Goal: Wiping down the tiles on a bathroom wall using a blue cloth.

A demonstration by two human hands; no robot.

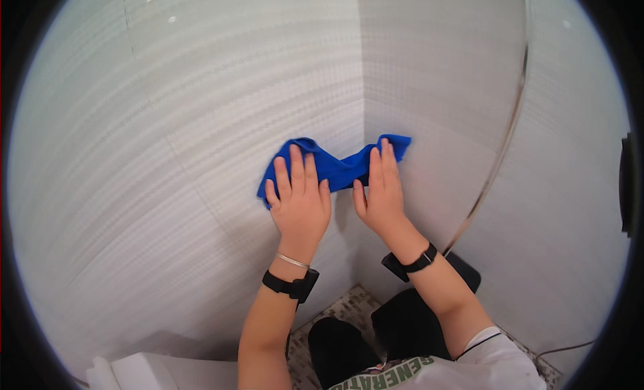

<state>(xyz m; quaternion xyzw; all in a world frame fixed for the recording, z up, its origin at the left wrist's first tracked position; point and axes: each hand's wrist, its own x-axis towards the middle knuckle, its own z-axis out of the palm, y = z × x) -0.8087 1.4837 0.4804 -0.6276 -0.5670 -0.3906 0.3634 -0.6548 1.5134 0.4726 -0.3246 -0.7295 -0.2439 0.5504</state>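
Note:
A blue cloth (339,173) spans the corner where two white tiled walls meet. My left hand (301,209) lies flat on its left part, fingers spread, holding it against the left wall (211,123). On the other side of the corner, my right hand (385,198) presses the cloth's right end to the right wall (437,88). The fingers of that hand are straight and its thumb stands apart. Between the hands the cloth sags a little, and its underside there looks dark. Both palms are hidden from view.
A metal strip (513,118) runs down the right wall. Below, a dark bin-like object (463,271) stands partly behind my right forearm. A white fixture (151,372) is at lower left. Patterned mosaic flooring (354,302) shows near my legs. A thin cable (566,347) lies at lower right.

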